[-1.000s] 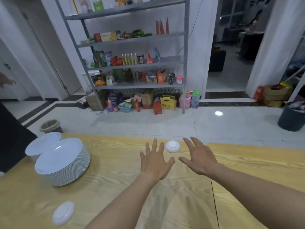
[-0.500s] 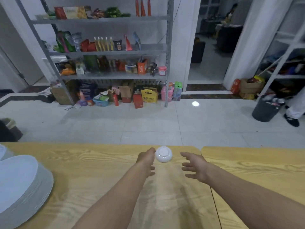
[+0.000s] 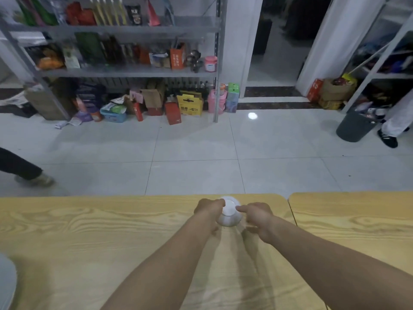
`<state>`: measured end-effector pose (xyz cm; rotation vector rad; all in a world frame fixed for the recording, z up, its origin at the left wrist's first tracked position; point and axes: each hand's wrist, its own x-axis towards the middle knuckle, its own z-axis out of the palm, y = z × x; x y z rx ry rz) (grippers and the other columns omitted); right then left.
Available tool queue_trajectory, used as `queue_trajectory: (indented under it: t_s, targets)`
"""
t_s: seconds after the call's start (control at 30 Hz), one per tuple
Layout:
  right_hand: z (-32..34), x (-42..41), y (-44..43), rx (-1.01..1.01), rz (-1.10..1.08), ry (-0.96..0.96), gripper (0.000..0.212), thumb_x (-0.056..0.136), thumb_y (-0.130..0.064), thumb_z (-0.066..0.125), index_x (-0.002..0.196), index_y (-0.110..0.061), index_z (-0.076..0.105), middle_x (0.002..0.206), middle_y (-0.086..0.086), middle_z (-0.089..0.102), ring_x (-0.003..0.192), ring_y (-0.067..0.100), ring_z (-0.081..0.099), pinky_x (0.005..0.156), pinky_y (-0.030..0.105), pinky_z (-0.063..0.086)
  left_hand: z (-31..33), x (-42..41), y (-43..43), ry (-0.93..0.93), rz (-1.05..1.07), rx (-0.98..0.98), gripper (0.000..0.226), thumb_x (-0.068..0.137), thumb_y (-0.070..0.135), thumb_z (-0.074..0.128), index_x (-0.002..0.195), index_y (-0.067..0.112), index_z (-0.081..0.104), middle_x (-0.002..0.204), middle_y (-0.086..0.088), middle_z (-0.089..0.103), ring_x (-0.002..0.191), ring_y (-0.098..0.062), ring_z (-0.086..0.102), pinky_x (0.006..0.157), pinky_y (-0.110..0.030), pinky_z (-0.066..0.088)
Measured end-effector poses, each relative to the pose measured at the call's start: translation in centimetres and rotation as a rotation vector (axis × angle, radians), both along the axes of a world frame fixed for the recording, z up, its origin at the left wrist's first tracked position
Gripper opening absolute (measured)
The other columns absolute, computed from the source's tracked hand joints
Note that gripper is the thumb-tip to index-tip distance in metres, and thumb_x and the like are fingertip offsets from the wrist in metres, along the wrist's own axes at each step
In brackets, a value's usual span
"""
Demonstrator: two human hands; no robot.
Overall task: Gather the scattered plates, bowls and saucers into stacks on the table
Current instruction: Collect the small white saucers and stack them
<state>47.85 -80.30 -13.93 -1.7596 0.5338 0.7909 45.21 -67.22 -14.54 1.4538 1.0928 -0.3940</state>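
A small white bowl [image 3: 228,213] sits upside down near the far edge of the wooden table [image 3: 89,238], its foot ring facing up. My left hand [image 3: 207,209] grips its left side with curled fingers. My right hand [image 3: 257,214] holds its right side, with the index finger laid on the bowl's base. Whether the bowl still rests on the table I cannot tell. At the bottom left corner, only the edge of the stack of white plates [image 3: 6,285] shows.
A second wooden table [image 3: 357,220] abuts on the right with a thin gap. Beyond the table edge lies tiled floor, a metal shelf [image 3: 125,70] crowded with goods, a dark bin [image 3: 355,128], and other people's legs at left and right.
Both hands have reached forward from open and apart to closed on the bowl from either side. The view has shifted right and down, so the plate stack has slid almost out of frame.
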Motion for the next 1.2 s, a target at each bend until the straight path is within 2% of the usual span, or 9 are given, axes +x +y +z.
queue_trajectory:
  t_s: [0.07, 0.2, 0.43, 0.6, 0.73, 0.8, 0.93, 1.07, 1.2]
  targets:
    - [-1.1, 0.4, 0.5, -0.019, -0.006, 0.002, 0.028, 0.084, -0.012, 0.073, 0.101, -0.005, 0.053, 0.097, 0.008, 0.053, 0.082, 0.026, 0.053, 0.062, 0.036, 0.051, -1.3, 0.8, -0.1, 0.014, -0.014, 0.011, 0.032, 0.078, 0.021, 0.061, 0.106, 0.007, 0.059, 0.109, -0.013, 0.057, 0.076, -0.028, 0.059, 0.062, -0.030, 0.048]
    - [-2.1, 0.8, 1.2, -0.045, 0.015, -0.002, 0.041, 0.081, -0.007, 0.074, 0.116, 0.002, 0.054, 0.111, 0.015, 0.059, 0.099, 0.033, 0.061, 0.089, 0.047, 0.055, -3.2, 2.1, -0.6, 0.047, -0.031, 0.070, 0.054, 0.058, 0.022, 0.064, 0.110, 0.007, 0.059, 0.116, -0.015, 0.057, 0.097, -0.033, 0.064, 0.075, -0.035, 0.057]
    - [-1.6, 0.5, 0.4, -0.065, 0.001, 0.048, 0.040, 0.074, 0.012, 0.074, 0.105, 0.004, 0.051, 0.101, 0.019, 0.058, 0.080, 0.030, 0.062, 0.055, 0.035, 0.058, -3.0, 2.1, -1.0, 0.081, -0.035, 0.004, 0.056, 0.056, 0.023, 0.063, 0.110, 0.009, 0.058, 0.116, -0.010, 0.053, 0.098, -0.030, 0.060, 0.080, -0.039, 0.057]
    - [-1.0, -0.7, -1.0, -0.094, -0.005, -0.118, 0.046, 0.058, 0.011, 0.082, 0.088, -0.011, 0.055, 0.093, 0.011, 0.065, 0.078, 0.029, 0.066, 0.052, 0.031, 0.054, -2.4, 1.7, -1.4, -0.073, 0.110, -0.163, 0.049, 0.066, 0.033, 0.060, 0.110, 0.011, 0.055, 0.102, -0.013, 0.065, 0.087, -0.035, 0.068, 0.075, -0.051, 0.059]
    - [0.9, -1.8, -3.2, -0.105, -0.006, -0.308, 0.031, 0.063, 0.012, 0.070, 0.071, -0.015, 0.057, 0.091, 0.010, 0.070, 0.073, 0.025, 0.063, 0.059, 0.032, 0.053, -0.8, 0.7, -3.1, -0.296, 0.073, -0.097, 0.031, 0.087, 0.022, 0.063, 0.114, 0.009, 0.056, 0.119, -0.019, 0.063, 0.097, -0.030, 0.063, 0.079, -0.035, 0.051]
    - [2.1, -2.2, -4.8, -0.024, -0.059, -0.328, 0.031, 0.071, 0.014, 0.061, 0.082, -0.014, 0.061, 0.102, 0.016, 0.070, 0.072, 0.024, 0.061, 0.052, 0.024, 0.048, 0.3, -0.2, -4.7, -0.381, 0.021, -0.114, 0.034, 0.094, 0.005, 0.052, 0.127, 0.009, 0.054, 0.130, -0.015, 0.057, 0.110, -0.030, 0.058, 0.088, -0.035, 0.049]
    - [4.6, -3.1, -8.8, 0.084, -0.071, -0.307, 0.060, 0.081, 0.018, 0.041, 0.131, -0.014, 0.050, 0.120, 0.007, 0.064, 0.076, 0.015, 0.057, 0.055, 0.019, 0.045, 2.5, -2.0, -8.8, -0.434, -0.137, -0.074, 0.046, 0.096, 0.000, 0.040, 0.139, 0.010, 0.050, 0.144, -0.007, 0.049, 0.129, -0.030, 0.048, 0.106, -0.040, 0.041]
    - [6.4, -4.0, -15.3, 0.063, -0.023, -0.326, 0.052, 0.081, 0.011, 0.035, 0.120, -0.015, 0.055, 0.098, -0.005, 0.061, 0.076, 0.017, 0.048, 0.053, 0.017, 0.037, 5.4, -2.6, -14.9, -0.484, -0.186, -0.115, 0.043, 0.101, 0.010, 0.043, 0.144, 0.013, 0.046, 0.141, -0.002, 0.048, 0.128, -0.022, 0.047, 0.100, -0.030, 0.039]
    - [7.4, -5.1, -25.0, -0.002, -0.095, -0.348, 0.061, 0.083, 0.008, 0.034, 0.136, -0.015, 0.055, 0.110, -0.003, 0.063, 0.070, 0.015, 0.047, 0.051, 0.021, 0.038, 8.5, -2.7, -24.6, -0.468, -0.282, -0.257, 0.038, 0.103, 0.038, 0.040, 0.134, 0.019, 0.052, 0.126, 0.001, 0.053, 0.112, -0.017, 0.048, 0.092, -0.029, 0.032]
